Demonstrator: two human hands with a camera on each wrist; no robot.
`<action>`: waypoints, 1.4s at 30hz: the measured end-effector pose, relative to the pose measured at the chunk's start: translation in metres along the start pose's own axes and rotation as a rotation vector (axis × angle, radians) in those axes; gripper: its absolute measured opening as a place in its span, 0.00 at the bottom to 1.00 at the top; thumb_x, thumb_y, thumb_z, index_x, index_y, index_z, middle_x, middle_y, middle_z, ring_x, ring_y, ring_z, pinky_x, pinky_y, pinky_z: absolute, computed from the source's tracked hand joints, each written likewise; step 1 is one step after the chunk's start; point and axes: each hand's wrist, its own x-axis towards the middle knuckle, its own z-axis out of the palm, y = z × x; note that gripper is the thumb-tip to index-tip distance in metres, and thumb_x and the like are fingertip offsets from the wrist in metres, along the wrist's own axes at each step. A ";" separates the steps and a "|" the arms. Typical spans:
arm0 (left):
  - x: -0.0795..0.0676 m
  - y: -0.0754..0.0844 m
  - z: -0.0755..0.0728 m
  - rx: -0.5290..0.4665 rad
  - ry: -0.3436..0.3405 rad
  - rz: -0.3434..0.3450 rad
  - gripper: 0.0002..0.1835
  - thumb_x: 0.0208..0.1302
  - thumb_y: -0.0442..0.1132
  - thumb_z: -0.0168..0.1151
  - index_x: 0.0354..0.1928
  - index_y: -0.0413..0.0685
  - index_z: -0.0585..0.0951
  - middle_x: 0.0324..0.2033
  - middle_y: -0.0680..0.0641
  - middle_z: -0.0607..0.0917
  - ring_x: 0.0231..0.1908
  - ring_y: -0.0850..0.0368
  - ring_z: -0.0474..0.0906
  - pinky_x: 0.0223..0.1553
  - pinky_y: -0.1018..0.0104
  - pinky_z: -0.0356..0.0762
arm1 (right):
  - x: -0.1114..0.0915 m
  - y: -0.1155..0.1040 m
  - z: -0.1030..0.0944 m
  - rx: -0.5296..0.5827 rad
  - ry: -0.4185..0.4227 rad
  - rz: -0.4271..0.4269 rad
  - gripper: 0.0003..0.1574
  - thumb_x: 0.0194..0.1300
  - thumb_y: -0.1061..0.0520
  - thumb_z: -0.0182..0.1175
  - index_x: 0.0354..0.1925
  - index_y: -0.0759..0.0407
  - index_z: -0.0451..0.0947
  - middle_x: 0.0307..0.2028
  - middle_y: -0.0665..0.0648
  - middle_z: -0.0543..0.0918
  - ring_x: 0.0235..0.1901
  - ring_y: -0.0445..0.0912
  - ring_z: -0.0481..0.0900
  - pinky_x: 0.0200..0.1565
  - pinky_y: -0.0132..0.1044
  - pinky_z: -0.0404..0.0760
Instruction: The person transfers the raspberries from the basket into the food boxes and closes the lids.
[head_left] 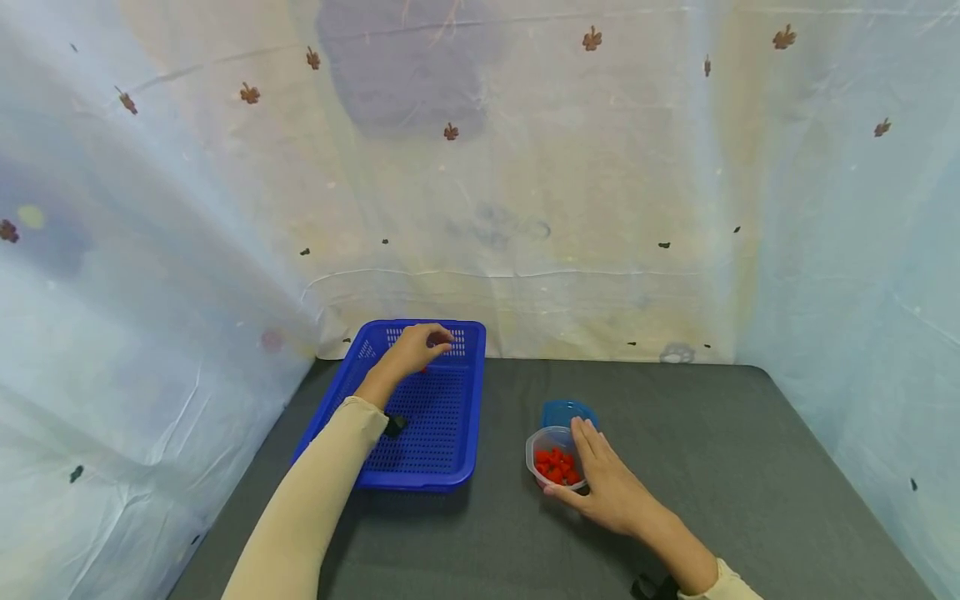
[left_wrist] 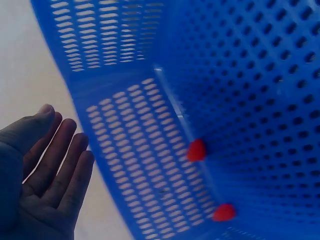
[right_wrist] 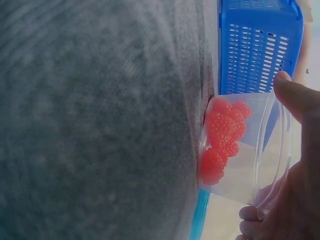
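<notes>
My left hand is over the far end of the blue plastic basket, fingers loosely bent and holding nothing. Two small red strawberry-like pieces lie inside the basket, at the foot of its wall. With thumb and fingers on opposite sides of its rim, my right hand holds a clear plastic tub. The tub stands upright on the table. Several red strawberry-like pieces with pale dots fill its lower part. Part of the tub's right side is hidden by the hand.
A blue lid lies just behind the tub. The dark grey table extends to the right of both containers. A pale patterned curtain hangs along the back and sides.
</notes>
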 end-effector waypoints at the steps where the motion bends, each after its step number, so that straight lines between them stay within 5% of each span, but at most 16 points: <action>1: 0.001 -0.003 0.000 0.001 -0.001 -0.010 0.15 0.79 0.39 0.65 0.61 0.41 0.85 0.56 0.41 0.88 0.58 0.42 0.84 0.60 0.45 0.83 | 0.000 0.000 0.000 -0.001 -0.001 0.001 0.75 0.69 0.19 0.58 0.85 0.68 0.42 0.85 0.69 0.47 0.84 0.64 0.44 0.80 0.63 0.51; 16: -0.002 -0.040 0.000 0.039 -0.010 -0.133 0.13 0.80 0.36 0.63 0.59 0.37 0.85 0.57 0.37 0.87 0.60 0.39 0.82 0.65 0.44 0.79 | 0.001 -0.003 -0.001 -0.009 0.001 -0.007 0.74 0.69 0.19 0.59 0.85 0.69 0.44 0.85 0.69 0.48 0.84 0.64 0.46 0.80 0.64 0.51; 27: 0.003 -0.076 0.008 0.031 -0.040 -0.100 0.09 0.74 0.31 0.67 0.52 0.37 0.87 0.48 0.38 0.90 0.52 0.41 0.86 0.55 0.48 0.84 | 0.001 -0.002 -0.001 0.002 0.010 -0.007 0.74 0.69 0.20 0.60 0.85 0.69 0.44 0.85 0.69 0.49 0.84 0.65 0.46 0.79 0.65 0.51; 33: -0.001 -0.069 0.010 0.014 -0.092 -0.177 0.13 0.76 0.28 0.63 0.59 0.33 0.84 0.55 0.35 0.88 0.59 0.38 0.84 0.63 0.46 0.80 | 0.001 -0.001 0.000 -0.002 0.006 0.002 0.74 0.69 0.19 0.59 0.85 0.68 0.43 0.85 0.69 0.48 0.84 0.65 0.45 0.79 0.65 0.52; 42: -0.002 -0.072 0.016 0.100 -0.112 -0.186 0.14 0.75 0.28 0.64 0.60 0.34 0.84 0.56 0.35 0.87 0.60 0.38 0.83 0.66 0.45 0.78 | 0.000 -0.003 -0.001 0.004 0.006 0.008 0.75 0.69 0.20 0.60 0.85 0.68 0.43 0.85 0.69 0.48 0.84 0.65 0.46 0.79 0.65 0.52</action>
